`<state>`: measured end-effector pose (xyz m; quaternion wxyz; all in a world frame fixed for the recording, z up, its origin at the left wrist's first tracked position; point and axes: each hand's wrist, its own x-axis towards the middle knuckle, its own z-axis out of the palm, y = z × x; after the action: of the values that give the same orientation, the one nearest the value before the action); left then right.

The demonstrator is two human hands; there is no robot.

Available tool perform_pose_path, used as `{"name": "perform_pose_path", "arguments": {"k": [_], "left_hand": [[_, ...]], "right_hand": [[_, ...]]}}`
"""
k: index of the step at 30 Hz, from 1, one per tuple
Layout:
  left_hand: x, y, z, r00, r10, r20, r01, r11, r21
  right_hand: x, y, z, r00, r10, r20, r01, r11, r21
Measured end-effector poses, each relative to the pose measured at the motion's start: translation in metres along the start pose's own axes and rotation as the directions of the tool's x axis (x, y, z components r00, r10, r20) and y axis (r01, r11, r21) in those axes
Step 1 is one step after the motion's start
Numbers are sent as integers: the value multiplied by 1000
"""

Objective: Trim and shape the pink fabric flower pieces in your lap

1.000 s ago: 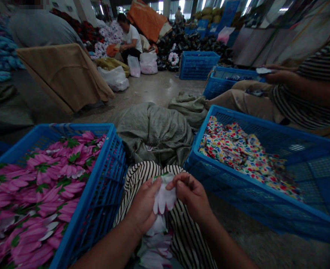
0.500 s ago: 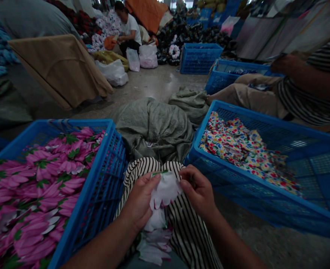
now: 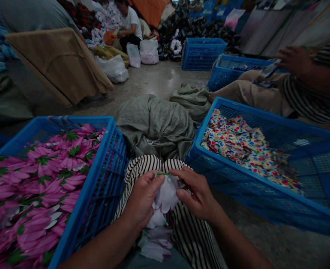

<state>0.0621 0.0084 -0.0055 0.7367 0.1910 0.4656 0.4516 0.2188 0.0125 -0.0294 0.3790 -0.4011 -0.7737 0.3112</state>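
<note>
A white petal-shaped fabric piece (image 3: 166, 194) with a green top edge hangs over my lap. My left hand (image 3: 142, 198) pinches its upper left side between thumb and fingers. At its upper right, my right hand (image 3: 195, 190) has its fingers curved over the top edge and its thumb by the side; the fingertips touch the piece. More pale petal pieces (image 3: 155, 244) with pink edges lie below on my lap, on black-and-white striped cloth (image 3: 184, 224). To my left, a blue crate (image 3: 107, 149) holds many pink petal pieces (image 3: 44, 170) with green tips.
A blue crate (image 3: 251, 170) at the right holds colourful printed pieces (image 3: 238, 145). Ahead lies a grey-green sack (image 3: 156, 119). A co-worker's hand (image 3: 296, 61) is at the upper right. A brown-covered object (image 3: 58, 63) stands at the left; another person (image 3: 134, 28) sits farther back.
My right hand has moved left onto the top edge of the white piece. The co-worker's hand at the right has risen. The view has shifted slightly.
</note>
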Motion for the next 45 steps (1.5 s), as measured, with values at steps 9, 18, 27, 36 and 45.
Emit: {"name": "perform_pose_path", "arguments": {"k": [9,18,27,36,45], "left_hand": [[-4,3,3,998,-63,-13,62,997,-46],[-8,3,4,989,-125,75,134,984,-119],[-12,3,6,982,-165,90,178,970,-164],[-15,2,9,994,-111,22,113,991,-67],[-12,1,8,995,-99,15,99,995,-8]], "right_hand": [[-5,-5,-4,987,12,-160,-10,1000,12],[-5,-6,3,992,-37,-120,17,987,-162],[-3,-8,2,988,-65,-140,43,987,-153],[-1,-9,2,992,-56,-116,35,984,-176],[-4,-7,0,982,-134,-130,97,962,-257]]}}
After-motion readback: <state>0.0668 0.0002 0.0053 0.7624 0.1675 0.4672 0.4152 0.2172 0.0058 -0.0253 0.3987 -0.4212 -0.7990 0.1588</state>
